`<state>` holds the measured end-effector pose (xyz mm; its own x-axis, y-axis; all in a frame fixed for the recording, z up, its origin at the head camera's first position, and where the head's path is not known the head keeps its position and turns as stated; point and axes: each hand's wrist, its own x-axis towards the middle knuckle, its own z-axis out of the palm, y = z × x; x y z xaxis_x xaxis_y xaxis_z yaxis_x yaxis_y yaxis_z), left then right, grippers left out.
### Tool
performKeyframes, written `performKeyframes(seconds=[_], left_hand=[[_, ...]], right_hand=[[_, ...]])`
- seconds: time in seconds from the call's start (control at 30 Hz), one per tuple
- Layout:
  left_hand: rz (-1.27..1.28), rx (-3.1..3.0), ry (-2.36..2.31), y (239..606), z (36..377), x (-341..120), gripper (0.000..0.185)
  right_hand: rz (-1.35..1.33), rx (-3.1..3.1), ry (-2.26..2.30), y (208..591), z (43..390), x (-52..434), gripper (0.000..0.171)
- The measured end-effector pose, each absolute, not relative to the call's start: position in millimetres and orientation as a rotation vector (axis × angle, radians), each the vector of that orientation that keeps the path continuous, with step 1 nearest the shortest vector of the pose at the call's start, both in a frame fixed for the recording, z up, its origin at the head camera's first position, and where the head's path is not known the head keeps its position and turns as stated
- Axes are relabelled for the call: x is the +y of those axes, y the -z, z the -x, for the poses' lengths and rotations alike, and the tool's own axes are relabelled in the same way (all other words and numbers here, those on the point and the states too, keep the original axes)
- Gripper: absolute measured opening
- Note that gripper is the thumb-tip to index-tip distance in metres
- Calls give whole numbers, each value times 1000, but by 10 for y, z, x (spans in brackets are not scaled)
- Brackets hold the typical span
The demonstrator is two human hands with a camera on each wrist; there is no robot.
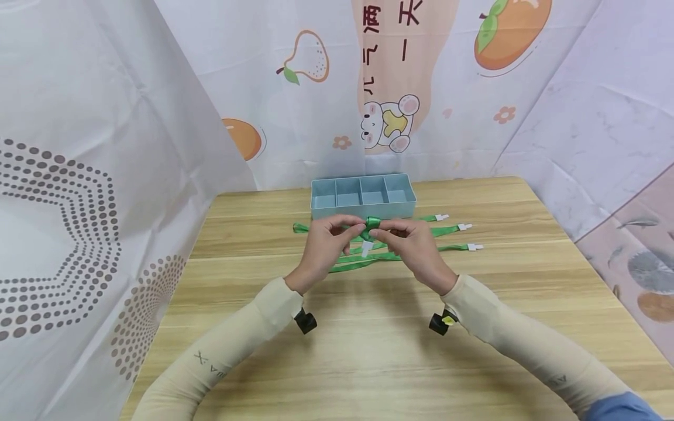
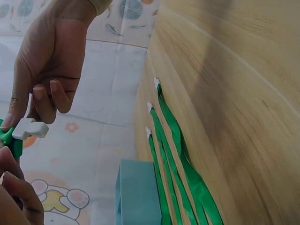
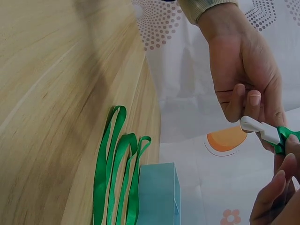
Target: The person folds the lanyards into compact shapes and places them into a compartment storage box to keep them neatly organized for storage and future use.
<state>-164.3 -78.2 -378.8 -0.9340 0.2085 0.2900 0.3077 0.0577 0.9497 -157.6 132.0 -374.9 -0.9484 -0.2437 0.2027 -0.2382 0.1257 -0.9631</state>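
Note:
A green lanyard (image 1: 372,223) is bunched into a small roll between both hands, raised above the table. Its white plastic clip (image 1: 367,248) hangs below the roll and sticks out plainly in the left wrist view. My left hand (image 1: 327,240) pinches the roll's left side between thumb and index finger. From the other side, my right hand (image 1: 413,245) pinches it with thumb and index finger. Below and behind the hands lie three more green lanyards (image 1: 447,230), stretched side by side, white clips to the right and loops to the left. The hands partly hide them in the head view.
A blue-grey box (image 1: 363,210) with several compartments stands at the table's back, just beyond the lanyards. The wood-grain table (image 1: 358,362) extends toward the person. Printed cloth (image 1: 316,128) hangs behind the table and along its sides.

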Motion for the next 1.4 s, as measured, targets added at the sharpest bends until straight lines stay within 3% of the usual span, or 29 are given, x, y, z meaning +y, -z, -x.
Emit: performKeyframes(seconds=[0.6,1.0,1.4], left_hand=[[675,-2298,1986,3786,1632,-790,24],[566,-2271,2080,3826,1672,-790,14],[485,-2375,2070,3908,1788,-885,18]], right_hand=[[462,2338,2051,3780,1604,1344,20],[506,2345,2012,3822,1610,1353,19],[493,2403,1945,3863,1642,1377,22]])
